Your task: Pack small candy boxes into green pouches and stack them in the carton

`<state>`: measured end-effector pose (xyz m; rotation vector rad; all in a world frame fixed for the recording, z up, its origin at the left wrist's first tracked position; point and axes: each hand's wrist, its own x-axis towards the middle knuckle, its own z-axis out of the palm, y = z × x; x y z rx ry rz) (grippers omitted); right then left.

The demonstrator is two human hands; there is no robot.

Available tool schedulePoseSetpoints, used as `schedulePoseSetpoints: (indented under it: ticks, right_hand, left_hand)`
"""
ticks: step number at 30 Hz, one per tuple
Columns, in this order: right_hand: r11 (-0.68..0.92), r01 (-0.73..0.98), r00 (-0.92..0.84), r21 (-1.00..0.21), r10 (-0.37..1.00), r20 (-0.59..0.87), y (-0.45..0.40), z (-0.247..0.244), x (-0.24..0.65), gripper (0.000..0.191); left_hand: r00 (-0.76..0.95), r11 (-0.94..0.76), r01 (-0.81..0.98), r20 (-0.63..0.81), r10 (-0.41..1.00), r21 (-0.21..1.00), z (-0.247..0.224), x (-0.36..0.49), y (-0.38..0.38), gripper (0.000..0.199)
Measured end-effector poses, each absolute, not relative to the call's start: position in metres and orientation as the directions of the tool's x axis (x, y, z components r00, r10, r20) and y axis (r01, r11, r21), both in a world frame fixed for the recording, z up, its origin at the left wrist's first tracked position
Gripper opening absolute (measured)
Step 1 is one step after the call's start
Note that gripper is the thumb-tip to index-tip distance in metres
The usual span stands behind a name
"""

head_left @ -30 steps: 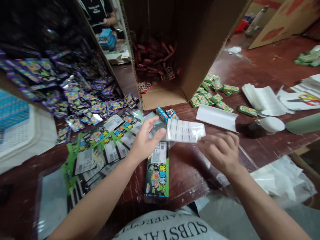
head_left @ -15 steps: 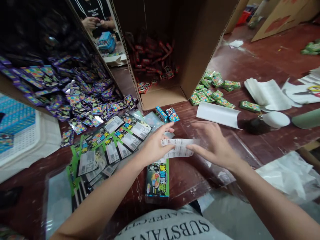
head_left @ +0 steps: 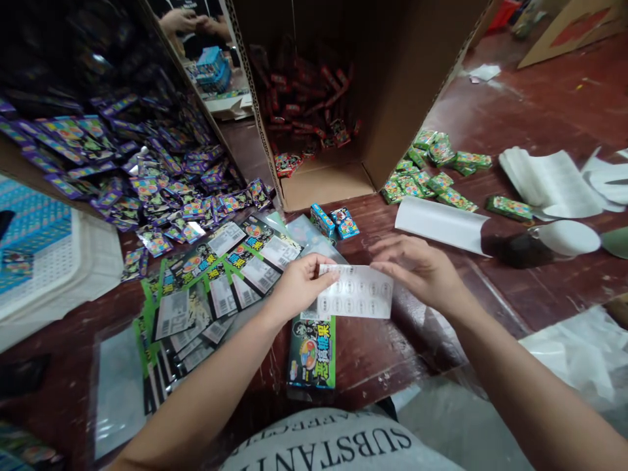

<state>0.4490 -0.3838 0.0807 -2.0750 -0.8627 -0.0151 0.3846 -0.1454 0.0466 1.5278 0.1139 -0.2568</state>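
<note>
My left hand point(head_left: 300, 288) is closed on the left end of a white sticker sheet point(head_left: 360, 302), thumb on top. Rows of small printed round labels cover the sheet. My right hand point(head_left: 422, 268) is at the sheet's upper right corner, thumb by the edge and fingers apart, with nothing visible between them. Below the sheet lies a green-and-black candy box point(head_left: 312, 356), its upper end partly covered. Left of my left hand, several flat green-and-black packages point(head_left: 223, 268) with barcode labels lie fanned out. Two small blue candy boxes point(head_left: 345, 223) sit beyond the hands.
Purple candy packs point(head_left: 167, 190) spill from a carton at left. An upright carton point(head_left: 333, 186) holds red packs point(head_left: 309, 98). Green packs point(head_left: 441, 170), a curved white sheet point(head_left: 441, 226) and a paper-topped roll point(head_left: 564, 239) lie right. Another person's hands point(head_left: 189, 23) show behind.
The sticker sheet has turned flatter toward me, showing more of its labels. My right thumb has shifted from its right end to the upper corner. The view has shifted slightly.
</note>
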Motion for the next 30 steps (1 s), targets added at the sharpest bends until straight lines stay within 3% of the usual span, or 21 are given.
schedulePoseSetpoints:
  ticks: [5, 11, 17, 22, 27, 30]
  right_hand:
    - [-0.381, 0.447, 0.768, -0.809, 0.627, 0.129, -0.372, 0.079, 0.455, 0.052]
    - [-0.376, 0.449, 0.785, -0.811, 0.599, 0.157, -0.367, 0.065, 0.452, 0.054]
    - [-0.347, 0.432, 0.79, -0.832, 0.59, 0.164, -0.374, 0.064, 0.451, 0.07]
    - [-0.331, 0.418, 0.834, -0.846, 0.509, 0.213, -0.379, 0.069, 0.449, 0.065]
    - [-0.114, 0.304, 0.925, -0.946, 0.275, 0.264, -0.394, 0.069, 0.45, 0.065]
    - [-0.091, 0.267, 0.917, -0.959, 0.331, 0.224, -0.391, 0.07, 0.44, 0.062]
  left_hand:
    - [0.982, -0.067, 0.124, -0.132, -0.137, 0.99, 0.049, 0.385, -0.151, 0.018]
    - [0.981, -0.045, 0.15, -0.154, -0.12, 0.988, 0.047, 0.386, -0.154, 0.021]
    - [0.98, -0.178, 0.173, -0.187, -0.067, 0.969, 0.042, 0.391, -0.156, 0.03]
    - [0.988, -0.287, 0.118, -0.142, -0.063, 0.951, 0.044, 0.393, -0.161, 0.029]
    - [0.989, -0.646, -0.101, 0.146, 0.017, 0.756, 0.052, 0.374, -0.136, 0.035]
    - [0.994, -0.761, -0.1, 0.105, -0.042, 0.642, 0.051, 0.349, -0.119, 0.015]
